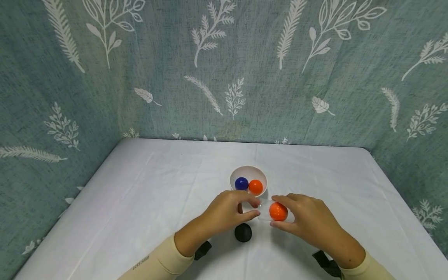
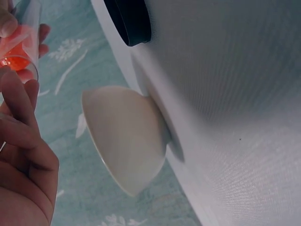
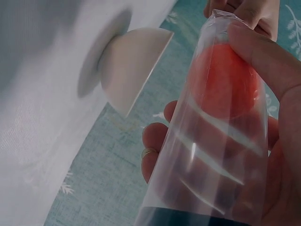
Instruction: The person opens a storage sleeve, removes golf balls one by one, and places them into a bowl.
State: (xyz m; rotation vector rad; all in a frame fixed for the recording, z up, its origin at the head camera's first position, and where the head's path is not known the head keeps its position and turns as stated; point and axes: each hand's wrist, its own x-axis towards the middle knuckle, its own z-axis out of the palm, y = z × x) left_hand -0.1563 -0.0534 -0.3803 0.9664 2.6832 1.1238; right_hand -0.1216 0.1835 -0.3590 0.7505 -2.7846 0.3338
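Note:
My right hand (image 1: 306, 217) grips a clear plastic tube (image 3: 211, 155) lying sideways above the table. An orange ball (image 1: 278, 212) sits inside it, toward the end nearer my left hand. Near that end is my left hand (image 1: 225, 212), thumb and fingers bent and apart with a gap between them; whether the fingertips touch the rim I cannot tell. Just beyond the hands stands a pale bowl (image 2: 124, 136) with a blue ball (image 1: 241, 183) and a second orange ball (image 1: 256, 187). On the table below my left hand rests a round black lid (image 1: 243, 232).
A white cloth covers the table (image 1: 168, 186). Green-grey fabric with white leaf prints (image 1: 245, 77) hangs behind and at both sides. A dark band (image 3: 197, 217) shows at the tube's near end in the right wrist view. Black straps circle both wrists.

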